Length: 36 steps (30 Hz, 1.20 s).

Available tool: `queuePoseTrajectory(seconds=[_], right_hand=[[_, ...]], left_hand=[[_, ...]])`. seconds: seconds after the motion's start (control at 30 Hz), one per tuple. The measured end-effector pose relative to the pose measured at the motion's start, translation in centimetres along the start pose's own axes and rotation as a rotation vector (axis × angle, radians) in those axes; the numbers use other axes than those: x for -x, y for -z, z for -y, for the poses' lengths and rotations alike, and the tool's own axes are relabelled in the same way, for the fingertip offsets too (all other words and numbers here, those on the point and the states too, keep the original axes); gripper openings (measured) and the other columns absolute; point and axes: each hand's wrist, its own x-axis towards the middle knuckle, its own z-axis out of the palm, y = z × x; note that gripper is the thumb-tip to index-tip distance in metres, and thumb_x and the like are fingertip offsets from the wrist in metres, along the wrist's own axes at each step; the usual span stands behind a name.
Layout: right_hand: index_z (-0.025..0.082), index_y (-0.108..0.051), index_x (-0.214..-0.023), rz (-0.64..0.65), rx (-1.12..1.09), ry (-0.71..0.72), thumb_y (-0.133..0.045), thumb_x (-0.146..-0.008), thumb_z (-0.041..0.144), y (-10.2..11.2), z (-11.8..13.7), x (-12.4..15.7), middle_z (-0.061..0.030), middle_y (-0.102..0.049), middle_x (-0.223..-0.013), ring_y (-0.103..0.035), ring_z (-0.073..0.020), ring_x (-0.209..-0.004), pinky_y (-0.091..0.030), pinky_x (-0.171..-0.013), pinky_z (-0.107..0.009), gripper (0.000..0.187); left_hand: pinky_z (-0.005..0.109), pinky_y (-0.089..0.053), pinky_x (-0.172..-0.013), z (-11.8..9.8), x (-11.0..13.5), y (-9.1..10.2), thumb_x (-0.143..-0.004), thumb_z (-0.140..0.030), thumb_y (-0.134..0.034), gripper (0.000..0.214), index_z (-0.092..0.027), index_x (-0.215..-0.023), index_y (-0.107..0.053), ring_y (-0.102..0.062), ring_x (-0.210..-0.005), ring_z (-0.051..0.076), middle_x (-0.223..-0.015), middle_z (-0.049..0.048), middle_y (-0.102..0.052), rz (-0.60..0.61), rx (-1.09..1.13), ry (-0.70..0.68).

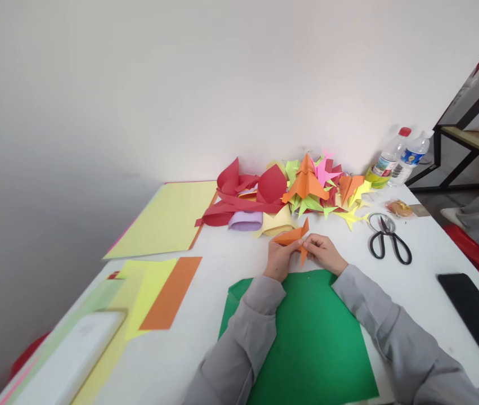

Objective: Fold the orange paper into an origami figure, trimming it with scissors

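Observation:
An orange folded paper plane (292, 235) is held up between both hands, above the far edge of a green paper sheet (313, 337). My left hand (279, 260) grips its body from the left, thumb pressed along the fold. On the right, my right hand (323, 251) pinches the plane near its tail, fingertips closed on the paper. One pointed part stands up and another hangs down between the hands. Just beyond lie rolled paper pieces, a purple one (245, 220) and a pale yellow one (279, 221).
Colourful folded planes (307, 183) and curled red paper (251, 197) pile against the wall. Black-handled scissors (386, 239), a phone (473, 318) and two bottles (410, 157) stand or lie rightward. Yellow sheets (167, 216), an orange strip (171, 292) and a white device (79, 354) are leftward.

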Motion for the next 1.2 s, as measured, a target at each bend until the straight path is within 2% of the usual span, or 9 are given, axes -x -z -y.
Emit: queuePoseTrajectory(seconds=[0.2, 0.47, 0.63, 0.9, 1.2], right_hand=[[0.019, -0.049, -0.061, -0.029, -0.016, -0.003, -0.060, -0.074, 0.046, 0.07, 0.00, -0.07, 0.0053, -0.049, -0.046, -0.042, -0.0085, -0.041, -0.035, -0.045, -0.022, 0.032], [0.020, -0.049, -0.060, -0.028, 0.012, -0.017, -0.060, -0.073, 0.041, -0.10, 0.09, 0.10, 0.0054, -0.050, -0.045, -0.045, -0.0091, -0.041, -0.037, -0.045, -0.023, 0.028], [0.019, -0.050, -0.061, -0.025, 0.033, -0.007, -0.060, -0.074, 0.041, -0.13, 0.16, 0.14, 0.0055, -0.049, -0.044, -0.045, -0.0088, -0.041, -0.037, -0.046, -0.023, 0.028], [0.018, -0.049, -0.057, 0.031, 0.051, 0.003, -0.057, -0.076, 0.053, -0.10, -0.04, 0.11, 0.0041, -0.050, -0.047, -0.043, -0.0083, -0.042, -0.034, -0.045, -0.023, 0.040], [0.019, -0.049, -0.058, 0.022, 0.079, 0.027, -0.056, -0.076, 0.058, -0.14, 0.38, 0.26, 0.0044, -0.049, -0.047, -0.043, -0.0083, -0.043, -0.035, -0.046, -0.023, 0.044]], left_hand=[[0.025, -0.046, -0.056, -0.28, -0.07, -0.13, -0.062, -0.021, -0.072, 0.017, -0.013, -0.070, -0.060, -0.055, -0.057, 0.011, -0.062, -0.0009, -0.059, 0.066, 0.088, 0.045], [0.022, -0.044, -0.058, -0.26, -0.05, 0.05, -0.052, -0.019, -0.080, 0.028, -0.013, -0.070, -0.059, -0.054, -0.059, 0.009, -0.064, -0.0024, -0.057, 0.011, 0.003, 0.012], [0.024, -0.045, -0.059, -0.15, 0.01, 0.11, -0.053, -0.022, -0.080, 0.029, -0.013, -0.070, -0.059, -0.055, -0.061, 0.011, -0.065, -0.0016, -0.058, 0.027, -0.082, -0.006], [0.022, -0.041, -0.052, -0.20, -0.12, -0.02, -0.049, -0.019, -0.081, 0.031, -0.014, -0.066, -0.056, -0.051, -0.053, 0.008, -0.057, -0.0050, -0.055, -0.057, 0.056, 0.038], [0.022, -0.043, -0.052, -0.11, -0.28, 0.02, -0.050, -0.020, -0.082, 0.031, -0.014, -0.065, -0.056, -0.053, -0.053, 0.008, -0.058, -0.0041, -0.056, -0.048, 0.053, 0.035]])
